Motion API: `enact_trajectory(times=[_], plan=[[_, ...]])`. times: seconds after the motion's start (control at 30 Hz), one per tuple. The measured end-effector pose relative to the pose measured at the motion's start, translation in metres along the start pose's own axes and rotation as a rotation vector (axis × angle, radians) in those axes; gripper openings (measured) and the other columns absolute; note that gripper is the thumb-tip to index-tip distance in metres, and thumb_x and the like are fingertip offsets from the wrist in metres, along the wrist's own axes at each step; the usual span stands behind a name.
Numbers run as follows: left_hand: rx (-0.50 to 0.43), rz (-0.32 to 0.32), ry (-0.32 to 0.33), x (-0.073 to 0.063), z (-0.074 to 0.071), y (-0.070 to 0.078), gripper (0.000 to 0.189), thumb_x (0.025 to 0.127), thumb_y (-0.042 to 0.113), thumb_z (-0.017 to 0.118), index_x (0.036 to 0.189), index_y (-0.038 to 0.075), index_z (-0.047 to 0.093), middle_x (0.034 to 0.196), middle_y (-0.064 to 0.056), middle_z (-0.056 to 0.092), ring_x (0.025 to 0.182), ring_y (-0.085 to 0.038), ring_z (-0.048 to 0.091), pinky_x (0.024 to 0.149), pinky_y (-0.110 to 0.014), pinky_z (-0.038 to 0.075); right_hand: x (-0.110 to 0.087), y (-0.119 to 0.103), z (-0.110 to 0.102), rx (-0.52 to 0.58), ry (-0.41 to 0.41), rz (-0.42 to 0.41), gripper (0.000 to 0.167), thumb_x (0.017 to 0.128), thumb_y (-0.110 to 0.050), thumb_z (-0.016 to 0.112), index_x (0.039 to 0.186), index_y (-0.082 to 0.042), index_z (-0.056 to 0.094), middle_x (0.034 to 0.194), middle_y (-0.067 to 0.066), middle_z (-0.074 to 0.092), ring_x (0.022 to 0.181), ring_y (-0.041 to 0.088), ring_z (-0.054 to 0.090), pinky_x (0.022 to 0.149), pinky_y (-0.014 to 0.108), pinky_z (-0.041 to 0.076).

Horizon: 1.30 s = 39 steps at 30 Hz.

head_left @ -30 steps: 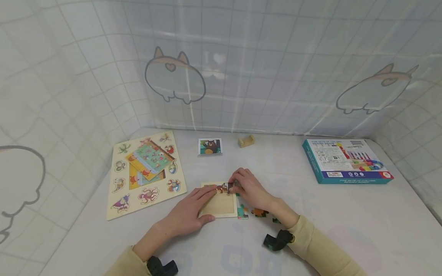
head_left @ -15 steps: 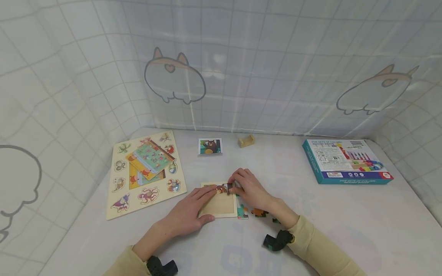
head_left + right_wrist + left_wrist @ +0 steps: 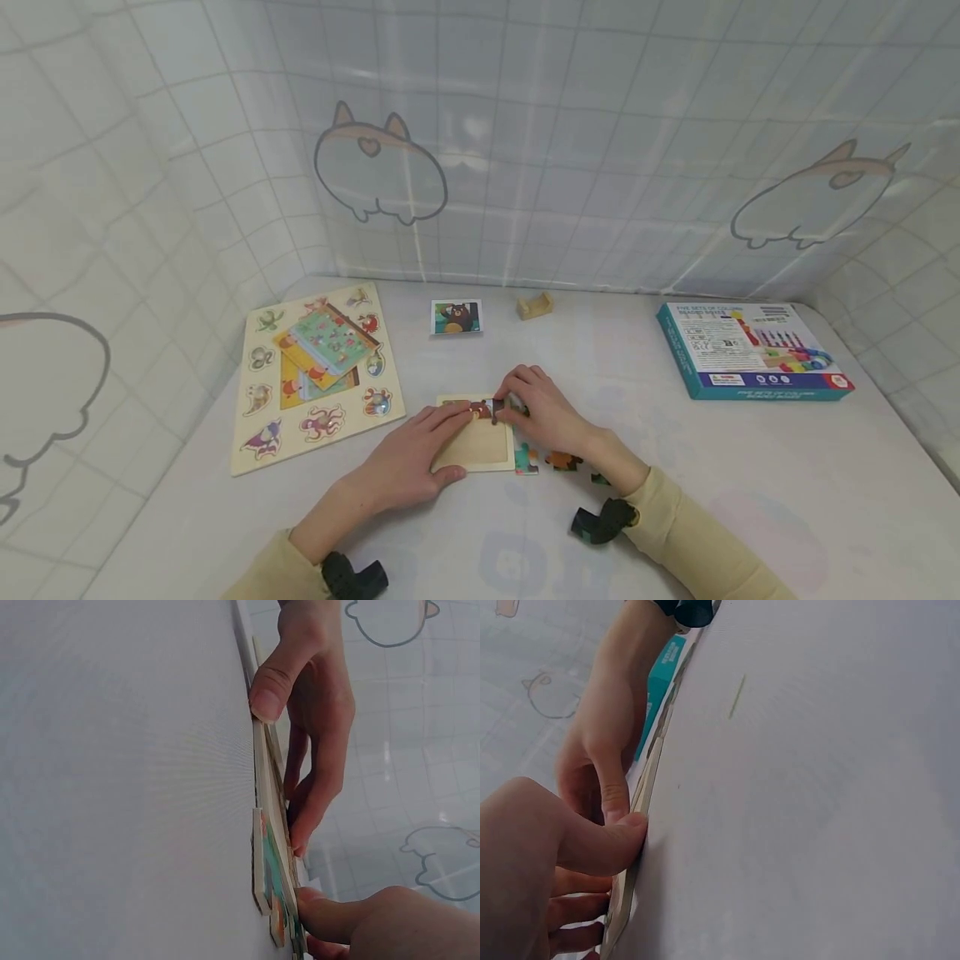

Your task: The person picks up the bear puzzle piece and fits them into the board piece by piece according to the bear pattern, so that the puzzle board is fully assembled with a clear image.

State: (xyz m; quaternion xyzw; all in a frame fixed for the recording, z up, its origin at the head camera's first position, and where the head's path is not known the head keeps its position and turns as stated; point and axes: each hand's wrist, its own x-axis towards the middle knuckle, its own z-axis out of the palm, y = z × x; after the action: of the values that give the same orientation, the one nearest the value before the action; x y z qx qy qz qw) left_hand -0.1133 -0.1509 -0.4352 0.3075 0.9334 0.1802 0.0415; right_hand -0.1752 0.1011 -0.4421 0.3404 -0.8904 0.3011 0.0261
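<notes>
Left hand (image 3: 405, 460), fingers extended, steadied the tray (image 3: 480, 446); right hand (image 3: 546, 412) pinched a corner piece (image 3: 497, 407), which likely needed level seating.

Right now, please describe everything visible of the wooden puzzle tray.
The puzzle tray looks wooden, pale, shallow and squarish, with a raised rim. It lies on the table, its near floor bare; printed pieces line its far side. The left hand rests across its left side; the right hand covers its far right corner.

We see tray (image 3: 480, 448) ctr., loose pcs (image 3: 527, 459) just R. Board (image 3: 291, 435) lies L, box (image 3: 750, 350) far R; behind tray we find card (image 3: 456, 317), w/ block (image 3: 536, 311) R of it.
</notes>
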Motion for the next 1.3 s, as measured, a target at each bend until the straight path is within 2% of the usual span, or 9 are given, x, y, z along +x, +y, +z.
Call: enact_trajectory(times=[0.13,0.3,0.4,0.5,0.7,0.97,1.1,1.3], plan=[[0.026,0.007,0.007,0.004,-0.003,0.004,0.067,0.092,0.043,0.065,0.150,0.014,0.046,0.154,-0.003,0.044,0.141,-0.028,0.043,0.114,-0.045,0.041,0.000,0.000,0.000,0.005,-0.006,0.001,0.015,0.093,-0.022,0.072,0.104,-0.012,0.068,0.111,0.001,0.060,0.104,0.019,0.050,0.094,0.040,0.047],[0.067,0.036,0.052,0.010,-0.003,0.008,0.065,0.094,0.052,0.061,0.149,0.020,0.049,0.142,0.000,0.053,0.128,-0.019,0.050,0.105,-0.040,0.048,0.000,0.001,0.000,0.024,-0.008,0.006,0.015,0.093,-0.021,0.072,0.104,-0.012,0.068,0.111,0.000,0.059,0.104,0.019,0.049,0.094,0.040,0.047],[0.099,0.050,0.062,0.013,-0.001,0.008,0.063,0.094,0.055,0.060,0.148,0.023,0.051,0.136,0.001,0.054,0.121,-0.016,0.049,0.100,-0.037,0.051,0.000,0.001,-0.001,0.022,-0.007,0.009,0.015,0.094,-0.022,0.072,0.105,-0.013,0.068,0.112,-0.001,0.059,0.105,0.019,0.049,0.095,0.040,0.047],[0.120,0.051,0.056,0.015,0.001,0.008,0.062,0.094,0.055,0.059,0.148,0.024,0.051,0.136,0.000,0.053,0.120,-0.017,0.048,0.098,-0.037,0.051,-0.001,0.001,-0.001,0.023,-0.003,0.010,0.015,0.094,-0.023,0.071,0.105,-0.014,0.068,0.112,-0.001,0.059,0.105,0.019,0.049,0.095,0.040,0.047],[0.102,0.052,0.039,0.014,0.002,0.008,0.061,0.096,0.054,0.057,0.149,0.024,0.049,0.143,-0.002,0.049,0.125,-0.020,0.046,0.105,-0.042,0.047,-0.001,0.001,-0.001,0.021,0.012,-0.008,0.015,0.093,-0.022,0.073,0.104,-0.013,0.068,0.110,-0.001,0.059,0.105,0.019,0.050,0.093,0.040,0.049],[0.052,0.092,-0.009,0.013,0.002,0.009,0.067,0.099,0.050,0.055,0.154,0.015,0.040,0.160,-0.002,0.036,0.149,-0.025,0.030,0.121,-0.045,0.031,-0.001,0.001,-0.002,0.035,-0.001,0.003,0.013,0.093,-0.021,0.072,0.103,-0.013,0.069,0.111,0.000,0.059,0.105,0.018,0.049,0.093,0.039,0.048],[0.011,0.082,-0.024,0.013,0.002,0.009,0.068,0.099,0.049,0.054,0.155,0.014,0.037,0.163,0.000,0.032,0.153,-0.025,0.023,0.123,-0.045,0.027,-0.001,0.000,-0.002,0.055,0.001,0.010,0.011,0.092,-0.019,0.073,0.101,-0.012,0.070,0.111,0.001,0.060,0.105,0.019,0.050,0.092,0.039,0.049],[0.000,0.071,-0.021,0.013,0.003,0.009,0.068,0.099,0.050,0.055,0.155,0.015,0.038,0.163,0.001,0.033,0.152,-0.024,0.024,0.123,-0.044,0.028,-0.001,0.000,-0.002,0.061,0.000,0.028,0.008,0.092,-0.017,0.073,0.099,-0.013,0.072,0.111,0.000,0.061,0.106,0.019,0.051,0.093,0.039,0.050]])
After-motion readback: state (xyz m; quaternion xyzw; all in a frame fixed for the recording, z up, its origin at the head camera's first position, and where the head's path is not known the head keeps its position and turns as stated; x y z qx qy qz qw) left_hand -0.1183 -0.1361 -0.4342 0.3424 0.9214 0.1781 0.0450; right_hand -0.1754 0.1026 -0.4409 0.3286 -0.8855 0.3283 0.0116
